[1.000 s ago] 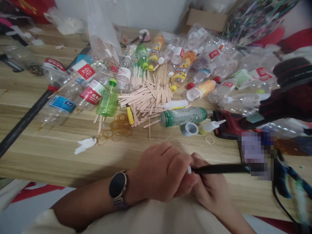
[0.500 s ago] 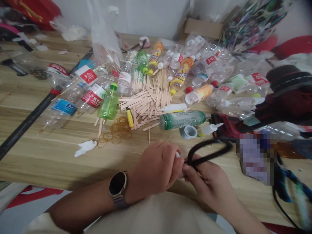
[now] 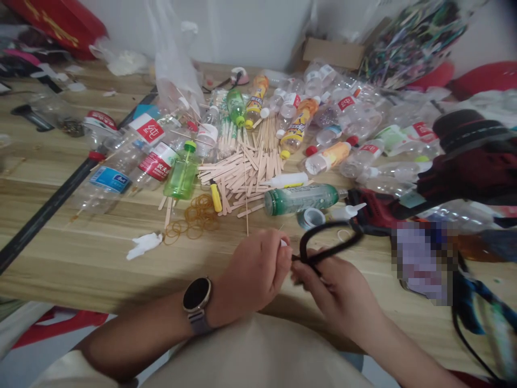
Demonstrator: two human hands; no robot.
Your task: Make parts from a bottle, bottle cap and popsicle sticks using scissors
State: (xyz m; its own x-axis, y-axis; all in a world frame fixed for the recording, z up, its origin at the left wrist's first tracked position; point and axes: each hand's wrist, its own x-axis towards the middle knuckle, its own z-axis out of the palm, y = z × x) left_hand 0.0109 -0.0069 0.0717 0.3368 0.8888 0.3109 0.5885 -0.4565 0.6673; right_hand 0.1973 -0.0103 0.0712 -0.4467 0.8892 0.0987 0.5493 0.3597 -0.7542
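Note:
My left hand (image 3: 256, 267), with a watch on its wrist, is closed around a small white piece (image 3: 283, 243), perhaps a bottle cap. Most of that piece is hidden by the fingers. My right hand (image 3: 339, 288) grips scissors (image 3: 332, 245) with black looped handles. Their dark, narrow end points left at the white piece; whether it touches is unclear. Both hands are over the front of the wooden table (image 3: 210, 275). Just beyond them are a green-tinted clear bottle (image 3: 302, 199), a tape roll (image 3: 314, 218) and a small glue bottle (image 3: 347, 212).
Flat wooden sticks (image 3: 238, 175) lie heaped mid-table, near rubber bands (image 3: 197, 215) and a yellow-handled tool (image 3: 216, 198). Plastic bottles (image 3: 297, 129) crowd the back. A red and black power tool (image 3: 456, 167) is at right, beside a blurred-out object (image 3: 424, 264). A black bar (image 3: 52, 207) lies left.
My left hand has shifted slightly left with the white piece. The scissors' handle loop has turned and moved left, and a gap has opened between my hands.

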